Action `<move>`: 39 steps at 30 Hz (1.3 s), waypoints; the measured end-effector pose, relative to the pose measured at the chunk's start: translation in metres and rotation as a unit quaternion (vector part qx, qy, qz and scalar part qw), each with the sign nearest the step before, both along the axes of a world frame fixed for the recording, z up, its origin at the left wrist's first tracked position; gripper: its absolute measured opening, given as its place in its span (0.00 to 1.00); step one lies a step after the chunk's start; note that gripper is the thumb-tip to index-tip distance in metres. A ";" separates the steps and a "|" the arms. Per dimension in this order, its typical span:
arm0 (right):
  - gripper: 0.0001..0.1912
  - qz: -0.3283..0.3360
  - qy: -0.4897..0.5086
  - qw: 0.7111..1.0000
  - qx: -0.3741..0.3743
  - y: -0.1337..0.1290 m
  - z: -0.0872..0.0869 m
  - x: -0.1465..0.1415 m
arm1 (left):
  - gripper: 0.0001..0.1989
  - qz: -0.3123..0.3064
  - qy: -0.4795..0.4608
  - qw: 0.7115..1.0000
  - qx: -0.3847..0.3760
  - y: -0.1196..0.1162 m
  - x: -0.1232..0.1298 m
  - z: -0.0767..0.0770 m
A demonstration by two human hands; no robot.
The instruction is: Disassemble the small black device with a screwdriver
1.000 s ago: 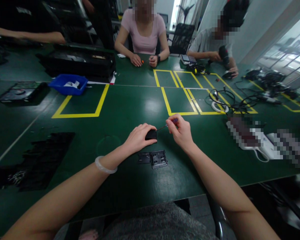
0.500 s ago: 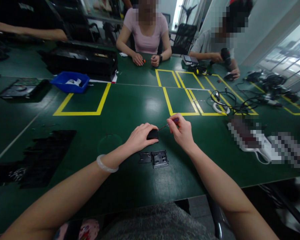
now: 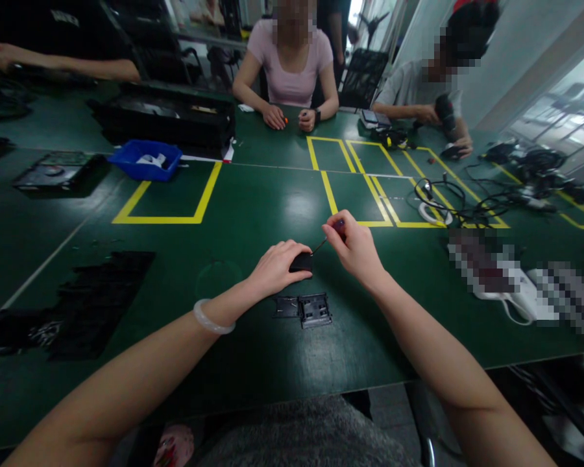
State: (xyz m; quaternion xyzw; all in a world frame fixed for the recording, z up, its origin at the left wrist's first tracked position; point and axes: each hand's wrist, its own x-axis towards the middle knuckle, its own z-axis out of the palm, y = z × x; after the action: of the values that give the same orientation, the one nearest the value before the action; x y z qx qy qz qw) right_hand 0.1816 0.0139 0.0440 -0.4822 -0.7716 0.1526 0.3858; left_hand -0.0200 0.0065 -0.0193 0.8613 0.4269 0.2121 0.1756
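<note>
A small black block (image 3: 301, 263) lies on the green table, gripped between the thumb and fingers of my left hand (image 3: 277, 267). My right hand (image 3: 351, 246) is closed around the dark handle of a screwdriver (image 3: 320, 244). Its thin shaft slants down to the left, and the tip meets the upper right corner of the block. Just below the block, nearer to me, lie two flat black plastic parts, a plain one (image 3: 287, 307) and a more detailed one (image 3: 315, 310), side by side.
Left: blue tray (image 3: 146, 161), black box (image 3: 170, 120), metal device (image 3: 58, 172) and stacked black parts (image 3: 102, 301). Right: tangled cables (image 3: 460, 201) and a white power strip (image 3: 523, 292). Across the table (image 3: 253, 214) sit other people, one holding a dark tool (image 3: 445, 115).
My right hand has risen slightly, and the screwdriver stands steeper, its tip still at the block's corner. The whole view has shifted a little. A person in dark clothes now shows in the background.
</note>
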 end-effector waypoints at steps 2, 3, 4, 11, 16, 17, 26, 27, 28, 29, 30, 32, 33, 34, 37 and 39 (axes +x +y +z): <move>0.05 -0.003 -0.066 0.998 -0.007 0.000 0.007 -0.002 | 0.21 0.000 0.000 1.000 -0.001 0.000 -0.001 0.000; 0.05 -0.006 -0.104 0.995 -0.013 0.000 0.011 -0.003 | 0.21 0.000 0.001 1.000 -0.002 0.000 -0.001 0.000; 0.06 -0.007 -0.141 0.990 -0.018 -0.001 0.014 -0.004 | 0.21 -0.001 0.001 1.000 -0.003 0.001 -0.001 0.000; 0.16 -0.032 -0.288 0.957 0.004 -0.001 0.029 -0.012 | 0.21 -0.007 0.000 1.000 -0.007 0.003 -0.002 -0.001; 0.12 0.005 -0.299 0.954 -0.027 0.004 0.038 -0.010 | 0.21 -0.008 0.003 1.000 -0.007 0.003 -0.003 0.000; 0.11 0.011 -0.298 0.954 -0.024 0.004 0.039 -0.009 | 0.21 -0.009 0.002 1.000 -0.006 0.003 -0.003 -0.001; 0.18 -0.008 -0.338 0.941 -0.013 -0.001 0.039 -0.010 | 0.21 -0.010 -0.004 1.000 -0.011 0.004 -0.004 -0.002; 0.18 -0.007 -0.336 0.941 -0.020 -0.001 0.040 -0.011 | 0.21 -0.011 -0.004 1.000 -0.013 0.004 -0.004 -0.001; 0.17 -0.004 -0.331 0.943 -0.026 -0.001 0.040 -0.011 | 0.21 -0.010 -0.004 1.000 -0.014 0.004 -0.003 0.000; 0.16 0.001 -0.324 0.946 -0.028 -0.001 0.041 -0.011 | 0.21 -0.009 -0.003 1.000 -0.016 0.004 -0.003 0.000; 0.15 0.006 -0.315 0.949 -0.028 -0.001 0.041 -0.011 | 0.21 -0.008 -0.003 1.000 -0.018 0.004 -0.003 0.001; 0.14 0.012 -0.300 0.954 -0.020 -0.001 0.040 -0.010 | 0.21 -0.006 -0.003 1.000 -0.022 0.004 -0.003 0.001; 0.14 0.014 -0.296 0.955 -0.017 -0.001 0.040 -0.009 | 0.21 -0.006 -0.003 1.000 -0.023 0.004 -0.003 0.002; 0.14 0.014 -0.295 0.955 -0.015 -0.001 0.039 -0.008 | 0.20 -0.006 -0.003 1.000 -0.024 0.004 -0.003 0.002; 0.17 0.011 -0.301 0.953 -0.021 -0.001 0.038 -0.008 | 0.21 -0.007 -0.004 1.000 -0.025 0.004 -0.003 0.002; 0.15 0.010 -0.302 0.953 -0.026 0.000 0.037 -0.008 | 0.20 -0.007 -0.005 1.000 -0.025 0.003 -0.004 0.002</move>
State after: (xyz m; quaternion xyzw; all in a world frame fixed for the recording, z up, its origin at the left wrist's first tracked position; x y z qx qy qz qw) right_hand 0.1733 0.0134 0.0811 -0.5081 -0.8525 0.0239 0.1206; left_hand -0.0236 0.0097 -0.0173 0.8584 0.4255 0.2044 0.2006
